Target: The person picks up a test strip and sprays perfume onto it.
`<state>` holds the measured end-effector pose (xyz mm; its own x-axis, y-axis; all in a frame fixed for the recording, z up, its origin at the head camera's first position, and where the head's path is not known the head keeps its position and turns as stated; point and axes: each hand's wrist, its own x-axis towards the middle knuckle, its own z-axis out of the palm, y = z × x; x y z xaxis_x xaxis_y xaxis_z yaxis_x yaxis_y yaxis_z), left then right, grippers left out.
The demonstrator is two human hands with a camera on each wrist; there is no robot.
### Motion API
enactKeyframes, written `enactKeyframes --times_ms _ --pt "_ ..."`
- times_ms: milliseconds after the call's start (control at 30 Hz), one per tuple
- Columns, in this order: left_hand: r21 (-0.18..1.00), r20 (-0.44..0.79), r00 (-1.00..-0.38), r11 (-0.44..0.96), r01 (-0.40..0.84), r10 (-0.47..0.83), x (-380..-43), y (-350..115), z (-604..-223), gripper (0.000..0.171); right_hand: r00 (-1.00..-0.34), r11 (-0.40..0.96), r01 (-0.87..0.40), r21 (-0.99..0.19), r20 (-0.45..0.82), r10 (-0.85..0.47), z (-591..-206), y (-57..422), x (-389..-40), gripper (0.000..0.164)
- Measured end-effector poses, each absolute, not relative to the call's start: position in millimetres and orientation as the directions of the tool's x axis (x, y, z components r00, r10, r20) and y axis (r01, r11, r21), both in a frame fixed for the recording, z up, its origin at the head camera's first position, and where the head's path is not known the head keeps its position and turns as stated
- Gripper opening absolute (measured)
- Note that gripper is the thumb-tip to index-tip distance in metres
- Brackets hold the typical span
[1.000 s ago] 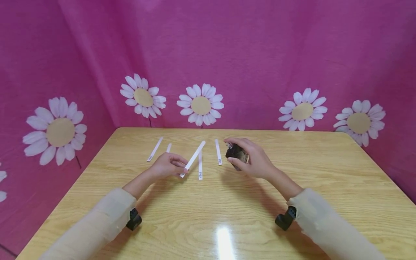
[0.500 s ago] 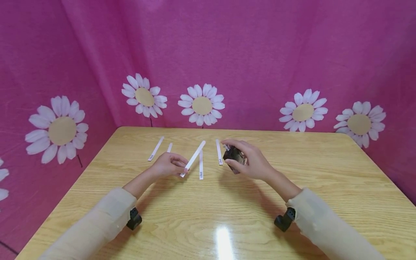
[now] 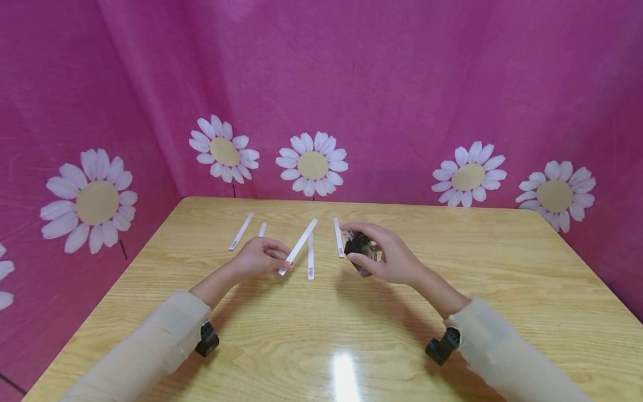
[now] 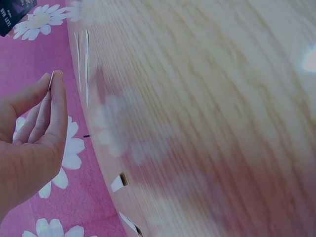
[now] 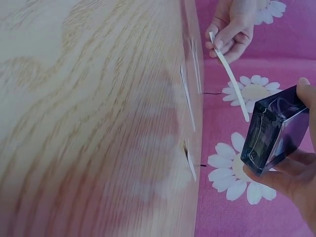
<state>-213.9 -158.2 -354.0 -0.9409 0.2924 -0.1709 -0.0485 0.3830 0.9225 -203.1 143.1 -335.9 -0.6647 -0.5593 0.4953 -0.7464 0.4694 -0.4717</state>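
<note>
In the head view my left hand (image 3: 258, 258) pinches a white paper test strip (image 3: 302, 241) by its near end. The strip slants up and right above the table. My right hand (image 3: 397, 258) grips a dark glass perfume bottle (image 3: 359, 250), tilted, with a fingertip at its top by the sprayer. In the right wrist view the bottle (image 5: 274, 131) shows its thick base, and the held strip (image 5: 229, 79) points toward it without touching. In the left wrist view the strip (image 4: 51, 81) appears edge-on between thumb and fingers, with part of the bottle (image 4: 15, 14) in the corner.
Other labelled strips lie on the wooden table (image 3: 281, 335): one at far left (image 3: 241, 231), one partly behind the left hand (image 3: 262, 229), one under the held strip (image 3: 311, 262), one beside the bottle (image 3: 338, 235). A pink curtain (image 3: 382, 100) with daisies closes the back.
The right hand has drawn the bottle slightly left and nearer to me, and the bottle's tilt has changed a little. My left hand and its strip have stayed almost still.
</note>
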Motion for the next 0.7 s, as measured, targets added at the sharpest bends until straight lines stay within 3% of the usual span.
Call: enactKeyframes --times_ms 233,700 --pt "0.929 -0.133 -0.943 0.371 -0.011 0.305 -215.3 -162.9 -356.3 0.029 -0.666 0.462 -0.744 -0.482 0.482 -0.57 -332.6 151.3 -200.2 0.052" --pt "0.933 -0.174 -0.957 0.35 -0.084 0.233 -226.8 -173.6 -361.6 0.033 -0.69 0.502 -0.723 -0.474 0.503 -0.52 -338.1 188.1 -200.5 0.054"
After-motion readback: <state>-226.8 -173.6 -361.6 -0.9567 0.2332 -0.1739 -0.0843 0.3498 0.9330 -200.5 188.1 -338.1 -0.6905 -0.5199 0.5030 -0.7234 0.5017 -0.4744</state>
